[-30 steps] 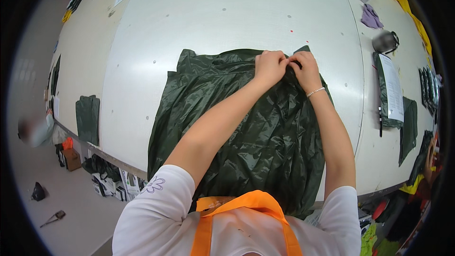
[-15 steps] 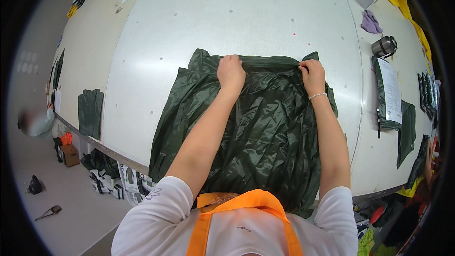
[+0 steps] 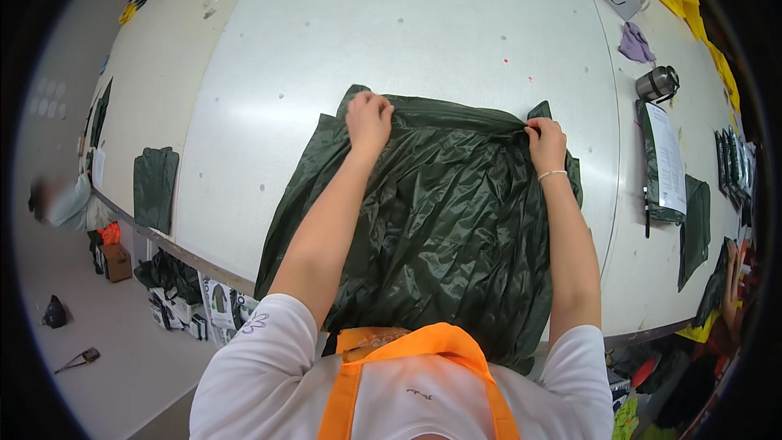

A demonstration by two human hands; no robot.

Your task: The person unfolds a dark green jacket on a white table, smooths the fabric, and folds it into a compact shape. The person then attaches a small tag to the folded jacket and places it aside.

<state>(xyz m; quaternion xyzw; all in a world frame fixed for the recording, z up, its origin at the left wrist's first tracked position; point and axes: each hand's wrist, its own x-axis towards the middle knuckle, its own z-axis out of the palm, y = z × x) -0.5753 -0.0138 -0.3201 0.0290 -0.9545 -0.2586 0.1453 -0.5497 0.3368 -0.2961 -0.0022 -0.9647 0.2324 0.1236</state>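
Note:
A dark green, shiny rain garment point(image 3: 456, 228) lies spread and wrinkled on the table in front of me, its near end reaching my body. At its far left corner, my left hand point(image 3: 370, 124) has its fingers curled onto the edge, closed on the fabric; the fingertips are slightly blurred. My right hand point(image 3: 547, 145), with a beaded bracelet at the wrist, pinches the far edge close to the right corner. Between the two hands the far edge runs as a gathered band. The fabric under my fingers is hidden.
A folded green garment point(image 3: 155, 189) lies to the left. On the right are a metal flask point(image 3: 656, 83), a purple cloth point(image 3: 635, 44), a packed garment with a paper sheet point(image 3: 666, 159) and another green piece point(image 3: 694, 224). A co-worker point(image 3: 69, 204) is at the far left.
My left hand has slid left along the far edge to the corner. The right hand has shifted slightly right and nearer, still pinching. The far edge now shows more between them.

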